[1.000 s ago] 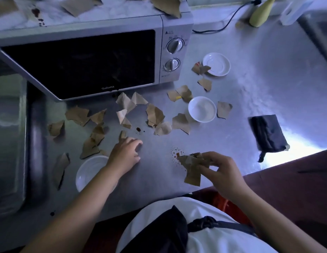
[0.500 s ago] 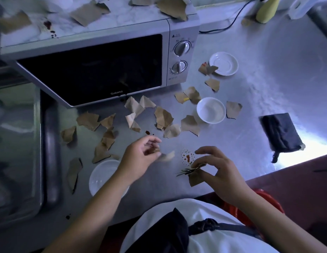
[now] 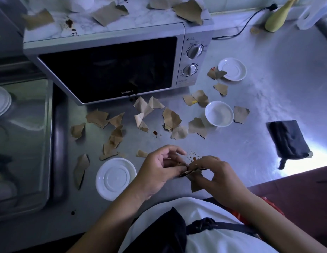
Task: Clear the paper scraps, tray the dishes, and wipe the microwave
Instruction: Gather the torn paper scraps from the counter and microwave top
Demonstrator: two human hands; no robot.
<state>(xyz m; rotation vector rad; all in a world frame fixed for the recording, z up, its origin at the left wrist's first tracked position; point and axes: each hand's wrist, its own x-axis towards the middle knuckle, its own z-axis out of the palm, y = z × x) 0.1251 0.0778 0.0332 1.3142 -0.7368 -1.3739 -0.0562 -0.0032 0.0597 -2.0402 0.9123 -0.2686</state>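
Observation:
Several torn brown paper scraps lie on the steel counter in front of the silver microwave, and more scraps sit on its stained top. My right hand pinches a small bundle of scraps near the counter's front edge. My left hand meets it there and pinches a scrap against that bundle. Three white dishes stand on the counter: a saucer by my left wrist, a small bowl at centre right, and a saucer beside the microwave dials.
A steel tray at the left holds white plates. A dark folded cloth lies at the right. Brown sauce drops spot the counter. A black power cord and a yellow-green bottle are at the back.
My left hand picked a scrap off the counter near the saucer and carried it right to my right hand's bundle. The view shifted, showing more of the tray and microwave top.

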